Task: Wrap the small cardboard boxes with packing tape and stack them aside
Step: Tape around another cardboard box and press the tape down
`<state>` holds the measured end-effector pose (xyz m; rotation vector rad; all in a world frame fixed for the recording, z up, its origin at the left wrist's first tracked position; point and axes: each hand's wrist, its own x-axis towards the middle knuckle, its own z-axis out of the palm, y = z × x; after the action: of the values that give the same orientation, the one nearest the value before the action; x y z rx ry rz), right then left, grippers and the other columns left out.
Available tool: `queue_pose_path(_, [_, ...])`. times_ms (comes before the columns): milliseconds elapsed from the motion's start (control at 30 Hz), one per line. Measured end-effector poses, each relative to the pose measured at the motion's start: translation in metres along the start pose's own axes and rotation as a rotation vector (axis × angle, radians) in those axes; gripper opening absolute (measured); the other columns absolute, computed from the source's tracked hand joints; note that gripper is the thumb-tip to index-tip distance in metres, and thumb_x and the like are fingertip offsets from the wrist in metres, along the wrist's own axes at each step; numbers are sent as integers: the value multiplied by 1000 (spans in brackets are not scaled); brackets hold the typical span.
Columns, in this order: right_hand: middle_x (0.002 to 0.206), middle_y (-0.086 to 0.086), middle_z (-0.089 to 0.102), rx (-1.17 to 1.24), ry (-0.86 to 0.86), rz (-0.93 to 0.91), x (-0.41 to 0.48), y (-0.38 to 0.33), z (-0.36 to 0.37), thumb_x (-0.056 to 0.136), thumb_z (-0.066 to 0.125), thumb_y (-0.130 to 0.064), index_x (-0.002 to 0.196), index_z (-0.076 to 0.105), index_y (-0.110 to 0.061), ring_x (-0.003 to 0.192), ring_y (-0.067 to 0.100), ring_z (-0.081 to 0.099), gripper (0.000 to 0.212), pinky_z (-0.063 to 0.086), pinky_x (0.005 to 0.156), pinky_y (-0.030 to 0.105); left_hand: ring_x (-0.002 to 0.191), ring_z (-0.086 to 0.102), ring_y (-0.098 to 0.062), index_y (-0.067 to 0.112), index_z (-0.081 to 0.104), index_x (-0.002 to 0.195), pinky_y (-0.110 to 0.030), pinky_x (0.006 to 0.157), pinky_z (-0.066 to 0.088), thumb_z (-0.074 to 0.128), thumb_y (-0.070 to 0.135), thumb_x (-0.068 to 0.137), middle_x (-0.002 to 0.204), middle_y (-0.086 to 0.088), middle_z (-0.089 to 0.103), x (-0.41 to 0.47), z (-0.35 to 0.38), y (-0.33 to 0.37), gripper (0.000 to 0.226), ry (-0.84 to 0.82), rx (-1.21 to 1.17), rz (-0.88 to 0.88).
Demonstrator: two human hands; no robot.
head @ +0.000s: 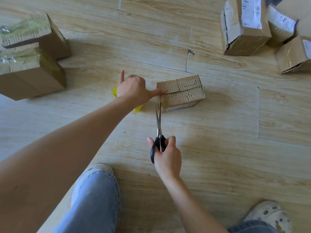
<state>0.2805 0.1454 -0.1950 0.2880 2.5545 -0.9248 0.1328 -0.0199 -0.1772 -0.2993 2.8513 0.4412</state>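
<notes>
Head view — left hand (133,89) gripping tape roll (115,92), right hand (168,155) gripping scissors (159,128)

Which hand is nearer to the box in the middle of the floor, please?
Left. The left hand, gripping the tape roll, rests its thumb on the box; the right hand holds the scissors nearer the camera, apart from it.

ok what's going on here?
A person on a wooden floor is taping a small box. The left hand holds the yellow tape roll, thumb on the box top; the right hand holds scissors, blades at the box's left edge, apparently to cut the tape. Taped boxes sit at left, more boxes at upper right.
</notes>
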Motion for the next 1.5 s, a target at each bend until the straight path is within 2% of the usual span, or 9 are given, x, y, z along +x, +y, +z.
queue_pose_path(400, [149,5,39,-422,-44,-193,-9,41,-9,100,50,-32,144,40,-6,134,17,43,52,44,101,27,85,56,-14,14,66,70,-46,115,-12,23,100,48,64,2,61,-2,-10,6,99,-92,-44,-92])
queue_pose_path(533, [129,13,61,-367,186,-358,-6,29,-21,93,63,-19,122,63,1,114,26,62,35,53,88,36,98,58,-15,18,66,69,-46,114,-13,26,100,49,65,4,61,-4,-11,5,94,-101,-70,-95])
queue_pose_path(667, [134,11,56,-260,431,-569,37,-20,-40,96,51,-29,128,59,-3,122,24,54,42,36,100,31,115,52,-17,18,67,75,-46,114,-13,25,90,71,76,5,58,-8,-10,4,83,-50,-135,-55])
queue_pose_path(767, [156,10,32,-356,288,-618,75,-56,-50,100,45,-39,144,43,-6,145,25,28,55,19,115,39,124,47,-19,12,69,82,-45,115,-13,31,54,97,91,-2,63,-9,-12,1,58,-25,-252,-43])
queue_pose_path(933, [160,8,23,-554,174,-601,106,-66,-47,105,37,-30,148,34,-13,150,23,12,47,5,121,42,144,22,-17,17,70,93,-44,116,-15,44,11,91,131,-5,58,-14,-23,-17,27,-104,-357,59])
queue_pose_path(1100, [152,9,35,-562,244,-584,107,-67,-36,103,41,-16,140,42,-14,148,25,17,37,10,120,44,147,-1,-18,40,59,106,-46,116,-15,60,17,83,152,2,33,-23,-32,-42,32,-352,-164,221])
queue_pose_path(1200, [155,11,30,-533,222,-574,108,-67,-34,102,44,-16,143,38,-11,149,26,14,42,5,122,44,146,-10,-24,39,49,128,-48,113,-15,80,35,71,158,0,12,-25,-35,-54,65,-465,11,288])
queue_pose_path(1367, [156,17,29,-432,259,-714,95,-73,-35,98,53,-17,146,34,1,147,30,22,55,11,121,42,139,19,-28,20,48,132,-44,115,11,83,26,70,147,-7,32,-27,-34,-64,72,-417,106,280])
queue_pose_path(1500, [133,22,55,-140,182,-876,64,-78,-17,94,58,-6,129,52,8,125,33,52,39,43,106,41,81,53,-17,18,55,100,-27,64,37,81,18,72,88,3,56,-33,-36,-68,38,-310,-95,237])
